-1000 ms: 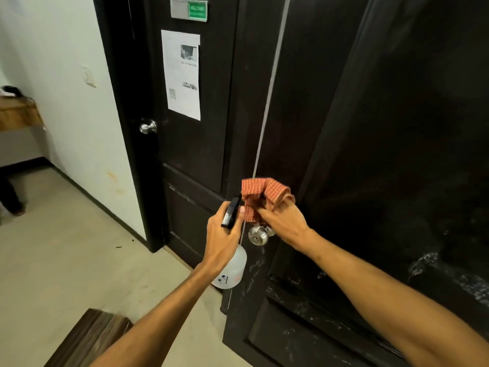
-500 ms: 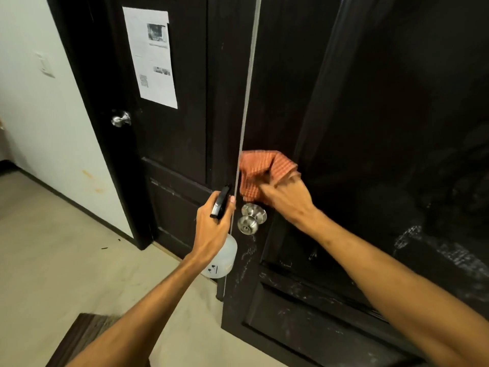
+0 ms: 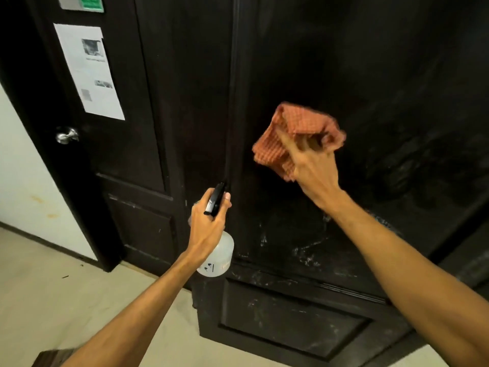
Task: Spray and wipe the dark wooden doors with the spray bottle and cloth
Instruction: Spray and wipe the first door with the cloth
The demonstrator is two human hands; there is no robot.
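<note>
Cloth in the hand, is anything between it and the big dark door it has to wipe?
Nothing visible. The right hand grips the cloth right at the upper panel of the dark door, bare wood all around. The left hand holds the spray bottle lower, off to the side.

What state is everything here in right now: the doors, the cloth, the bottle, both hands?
near door: pale streaks across its lower half.
far door: looks shut, with a paper sheet stuck on it.
cloth: bunched, blurred, raised in front of the near door.
spray bottle: upright, off the floor.
right hand: gripping the cloth.
left hand: gripping the spray bottle.
</note>
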